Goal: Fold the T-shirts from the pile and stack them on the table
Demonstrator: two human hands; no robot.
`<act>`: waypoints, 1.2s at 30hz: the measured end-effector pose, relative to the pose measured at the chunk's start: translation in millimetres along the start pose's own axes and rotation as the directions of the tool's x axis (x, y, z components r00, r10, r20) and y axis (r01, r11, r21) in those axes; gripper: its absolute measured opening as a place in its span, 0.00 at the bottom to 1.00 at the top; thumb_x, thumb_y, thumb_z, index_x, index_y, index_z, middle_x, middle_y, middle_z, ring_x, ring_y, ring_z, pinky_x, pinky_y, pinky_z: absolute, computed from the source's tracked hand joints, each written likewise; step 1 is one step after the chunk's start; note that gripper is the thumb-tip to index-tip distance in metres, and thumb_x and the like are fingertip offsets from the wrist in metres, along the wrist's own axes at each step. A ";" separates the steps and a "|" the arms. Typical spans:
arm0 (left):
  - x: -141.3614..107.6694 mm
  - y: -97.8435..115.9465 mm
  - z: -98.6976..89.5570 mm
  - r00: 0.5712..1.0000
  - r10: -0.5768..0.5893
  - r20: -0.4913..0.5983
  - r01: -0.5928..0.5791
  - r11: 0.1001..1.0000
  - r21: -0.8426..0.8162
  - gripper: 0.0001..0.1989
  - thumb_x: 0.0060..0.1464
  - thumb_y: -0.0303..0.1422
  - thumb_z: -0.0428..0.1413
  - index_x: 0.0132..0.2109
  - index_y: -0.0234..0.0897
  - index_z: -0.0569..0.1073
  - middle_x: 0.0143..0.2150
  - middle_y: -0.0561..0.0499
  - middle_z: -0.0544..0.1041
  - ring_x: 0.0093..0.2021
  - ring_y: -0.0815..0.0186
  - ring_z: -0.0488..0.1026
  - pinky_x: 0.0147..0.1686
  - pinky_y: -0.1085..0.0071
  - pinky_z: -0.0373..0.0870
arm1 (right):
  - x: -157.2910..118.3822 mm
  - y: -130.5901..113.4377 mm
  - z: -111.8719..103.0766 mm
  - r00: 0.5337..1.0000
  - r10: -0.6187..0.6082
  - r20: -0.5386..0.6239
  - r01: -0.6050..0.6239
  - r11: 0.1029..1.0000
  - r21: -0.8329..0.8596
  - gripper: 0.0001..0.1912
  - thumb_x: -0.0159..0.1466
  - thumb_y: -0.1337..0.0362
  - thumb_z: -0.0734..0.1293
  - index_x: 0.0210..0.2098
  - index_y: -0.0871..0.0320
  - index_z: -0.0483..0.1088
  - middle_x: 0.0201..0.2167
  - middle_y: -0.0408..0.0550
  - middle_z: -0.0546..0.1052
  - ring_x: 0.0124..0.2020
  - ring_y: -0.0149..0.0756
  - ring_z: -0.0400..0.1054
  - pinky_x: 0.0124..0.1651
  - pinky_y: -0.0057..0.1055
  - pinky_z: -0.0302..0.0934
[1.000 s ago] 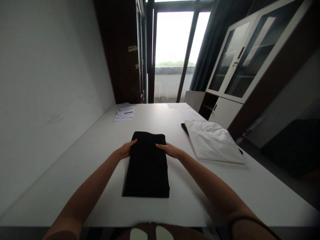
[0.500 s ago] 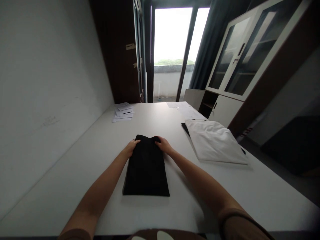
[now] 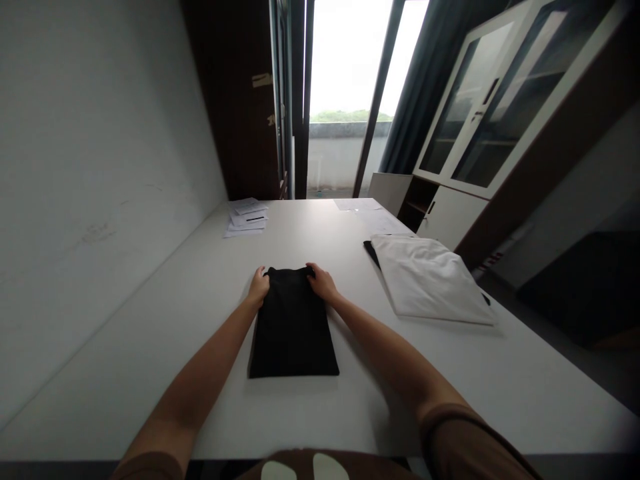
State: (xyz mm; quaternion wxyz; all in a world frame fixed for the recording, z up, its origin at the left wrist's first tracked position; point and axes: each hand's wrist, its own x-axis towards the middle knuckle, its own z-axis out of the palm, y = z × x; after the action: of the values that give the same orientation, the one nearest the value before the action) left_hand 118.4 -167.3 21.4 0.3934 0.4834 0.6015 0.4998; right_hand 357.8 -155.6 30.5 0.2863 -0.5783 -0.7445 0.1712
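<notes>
A folded black garment (image 3: 294, 327) lies flat on the white table in front of me, its straight near edge toward my body. At its far left corner is my left hand (image 3: 259, 287), the fingers curled against the edge. My right hand (image 3: 323, 283) grips the far right corner, with fingertips over the top edge. The far edge between the hands is slightly wavy. What kind of garment it is cannot be made out from the folds.
A folded white garment (image 3: 433, 280) lies on the table (image 3: 305, 233) to the right, with black cloth showing beneath it. Papers with a dark pen (image 3: 254, 219) are at the far left; more sheets (image 3: 373, 217) lie far right. A wall (image 3: 100, 200) borders the left side.
My left hand has shifted slightly left, from the garment's top onto its corner edge. My right hand has moved slightly along the far right corner. The garment looks a little flatter and straighter.
</notes>
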 end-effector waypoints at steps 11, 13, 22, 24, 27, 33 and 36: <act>-22.2 14.6 -4.5 0.975 0.222 -0.004 -0.172 0.769 0.616 0.32 0.59 0.20 0.46 0.68 0.41 0.68 0.63 0.44 0.74 0.61 0.56 0.73 0.63 0.61 0.66 | -9.2 -4.3 2.4 0.999 -0.038 0.007 0.039 0.982 -0.187 0.29 0.72 0.66 0.61 0.71 0.54 0.57 0.51 0.53 0.79 0.52 0.46 0.72 0.56 0.37 0.60; -27.2 17.9 -4.7 0.966 0.256 -0.021 -0.167 0.687 0.707 0.31 0.60 0.22 0.47 0.69 0.38 0.67 0.62 0.39 0.72 0.59 0.53 0.73 0.60 0.59 0.69 | -8.9 -5.1 2.4 0.998 -0.056 -0.022 0.050 0.976 -0.211 0.28 0.71 0.66 0.61 0.70 0.55 0.59 0.53 0.54 0.78 0.54 0.46 0.70 0.57 0.38 0.59; -46.8 17.8 15.2 0.875 0.382 0.296 -0.428 0.327 0.843 0.24 0.64 0.35 0.54 0.66 0.39 0.70 0.71 0.39 0.63 0.71 0.49 0.56 0.70 0.50 0.52 | -16.4 -15.3 2.3 0.948 -0.309 -0.080 0.269 0.909 -0.318 0.21 0.74 0.62 0.59 0.64 0.53 0.70 0.66 0.54 0.68 0.68 0.47 0.56 0.69 0.44 0.49; -43.5 8.5 17.0 0.891 0.308 0.333 -0.427 0.318 0.847 0.25 0.66 0.39 0.52 0.67 0.40 0.68 0.72 0.40 0.62 0.74 0.47 0.52 0.71 0.46 0.46 | -16.6 -13.6 6.8 0.949 -0.314 0.012 0.301 0.896 -0.326 0.21 0.74 0.60 0.59 0.64 0.51 0.70 0.69 0.52 0.65 0.71 0.46 0.52 0.73 0.47 0.42; -32.6 -5.7 11.2 0.918 0.210 0.336 -0.393 0.372 0.841 0.27 0.69 0.44 0.48 0.70 0.42 0.65 0.74 0.40 0.60 0.75 0.47 0.50 0.71 0.43 0.46 | -14.7 -7.5 13.4 0.965 -0.200 0.169 0.244 0.922 -0.302 0.26 0.75 0.52 0.58 0.69 0.49 0.64 0.71 0.53 0.63 0.73 0.47 0.51 0.73 0.50 0.42; -15.3 -16.9 -0.7 0.939 0.172 0.298 -0.344 0.502 0.794 0.28 0.67 0.47 0.51 0.69 0.46 0.66 0.75 0.41 0.58 0.76 0.45 0.47 0.71 0.43 0.41 | -11.5 -1.5 15.0 0.963 -0.141 0.229 0.199 0.947 -0.252 0.28 0.75 0.49 0.57 0.72 0.48 0.59 0.74 0.52 0.58 0.75 0.46 0.46 0.74 0.50 0.39; -13.5 -16.0 -2.3 0.950 0.171 0.261 -0.312 0.513 0.799 0.27 0.67 0.46 0.52 0.68 0.45 0.67 0.74 0.40 0.60 0.75 0.46 0.50 0.71 0.45 0.41 | -13.4 -4.8 13.2 0.968 -0.133 0.214 0.185 0.951 -0.248 0.28 0.75 0.48 0.59 0.71 0.47 0.61 0.73 0.51 0.60 0.74 0.45 0.48 0.74 0.48 0.40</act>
State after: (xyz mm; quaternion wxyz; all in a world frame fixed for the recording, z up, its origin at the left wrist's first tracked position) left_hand 116.2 -181.4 6.0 0.0873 0.7264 0.6609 0.1672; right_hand 348.2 -168.7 19.9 0.1450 -0.5297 -0.8295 0.1018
